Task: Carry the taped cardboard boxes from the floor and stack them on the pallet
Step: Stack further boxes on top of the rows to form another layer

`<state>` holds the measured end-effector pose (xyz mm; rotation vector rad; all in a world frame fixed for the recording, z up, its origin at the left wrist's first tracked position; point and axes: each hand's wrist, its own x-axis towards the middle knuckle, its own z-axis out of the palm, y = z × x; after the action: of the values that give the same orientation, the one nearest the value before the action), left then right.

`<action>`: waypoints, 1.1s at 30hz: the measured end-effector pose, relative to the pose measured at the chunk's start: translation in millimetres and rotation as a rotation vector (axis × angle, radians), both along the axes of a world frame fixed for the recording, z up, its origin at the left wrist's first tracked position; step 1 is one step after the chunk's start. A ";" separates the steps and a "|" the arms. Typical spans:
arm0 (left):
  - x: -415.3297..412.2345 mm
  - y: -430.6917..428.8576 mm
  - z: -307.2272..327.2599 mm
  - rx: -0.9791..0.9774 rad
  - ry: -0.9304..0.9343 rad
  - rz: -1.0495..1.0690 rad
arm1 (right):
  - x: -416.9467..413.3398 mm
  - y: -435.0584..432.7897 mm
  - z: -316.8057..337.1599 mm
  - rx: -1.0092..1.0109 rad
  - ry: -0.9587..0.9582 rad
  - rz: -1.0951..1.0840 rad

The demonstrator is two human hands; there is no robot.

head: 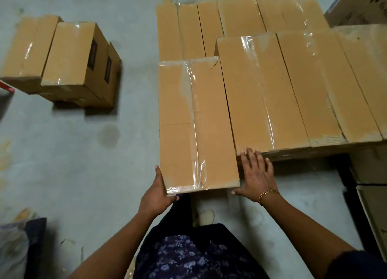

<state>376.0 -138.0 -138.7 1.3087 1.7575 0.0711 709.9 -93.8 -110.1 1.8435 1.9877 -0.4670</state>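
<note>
Floor boxes [62, 56]: far left, a small cluster of taped cartons sits on the grey floor [83, 153], well apart from the main stack.
Left hand [157, 197]: it grips the near left corner of the box, one digit running up the left side, the rest curled under the near edge.
Near box [196, 127]: long and brown, with clear tape [194, 111] down its middle. It is at the left front of the stack, its far end against the back row [209, 27] and its right side along the neighbour. Its near end juts out towards the person, past the front of the other boxes.
Right hand [256, 176]: released, fingers straight and spread, holding nothing. It hovers just right of the box, fingertips at the front edge of the neighbouring carton, thumb aimed at the box's near right corner. Whether it touches, I cannot tell.
Bracelet [268, 193]: a gold chain on the right wrist.
Stacked boxes [293, 86]: a row of long taped cartons lies side by side to the right, packed tight.
Printed carton [360, 4]: in the top right corner, behind the stack.
</note>
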 end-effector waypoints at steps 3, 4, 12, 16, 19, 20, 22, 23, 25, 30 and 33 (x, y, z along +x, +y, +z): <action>2.8 2.0 0.0 0.036 0.000 0.020 | 0.6 3.6 -3.3 0.005 -0.014 -0.010; 2.9 2.8 1.0 0.039 0.001 0.018 | 0.5 4.7 -4.0 0.002 -0.016 -0.001; 2.5 31.6 5.2 0.045 0.007 0.037 | -4.2 25.9 0.0 0.030 -0.015 -0.013; -1.3 59.5 1.4 0.022 0.041 0.045 | -9.7 49.5 2.5 0.031 -0.010 -0.042; -4.1 77.1 -1.7 0.020 0.064 0.041 | -13.3 65.6 6.5 0.051 -0.005 -0.065; -5.0 81.8 -2.7 0.022 0.070 0.039 | -14.5 69.9 7.7 0.056 -0.011 -0.069; -5.4 90.5 -4.3 0.030 0.076 0.037 | -15.8 77.4 9.4 0.073 -0.021 -0.076; -4.9 95.0 -4.1 0.032 0.076 0.037 | -16.0 80.6 9.5 0.082 -0.022 -0.080; -4.6 102.4 -4.5 0.037 0.074 0.033 | -16.4 85.5 9.7 0.094 -0.016 -0.094; -5.9 109.6 -5.4 0.043 0.068 0.026 | -16.3 90.1 9.2 0.107 -0.009 -0.103; -5.0 111.7 -5.6 0.041 0.068 0.027 | -16.3 92.6 9.9 0.109 -0.014 -0.102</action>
<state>371.0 -26.2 -144.3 1.3308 1.8400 0.0793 693.6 -1.2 -100.2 2.0155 1.9520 -0.3805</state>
